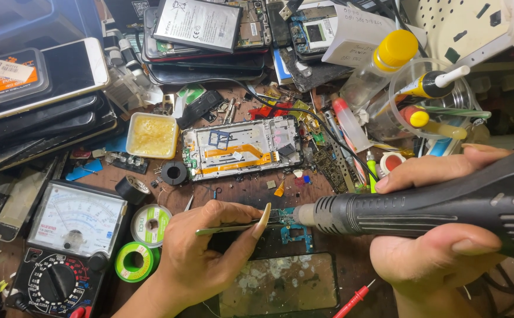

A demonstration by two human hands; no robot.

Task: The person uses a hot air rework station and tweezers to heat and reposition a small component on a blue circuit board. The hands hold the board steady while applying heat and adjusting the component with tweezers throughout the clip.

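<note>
My left hand [201, 250] grips slim metal tweezers [233, 227] whose tips reach a small blue-green circuit board [295, 232] on the bench. My right hand [439, 235] is wrapped around a thick black hot-air handpiece [422, 206]. Its metal nozzle points left and sits right over the board's upper edge. An opened phone frame [242, 147] with orange flex cables lies just behind the board. A dark glass panel [280, 285] with white residue lies in front of it.
An analog multimeter [68, 247] stands at the lower left, with solder spools [142, 241] beside it and a red probe [351, 301] at the bottom. A tub of yellow flux [152, 135], stacked phones [39, 100], glue tubes in a clear cup [433, 100] and loose parts crowd the bench.
</note>
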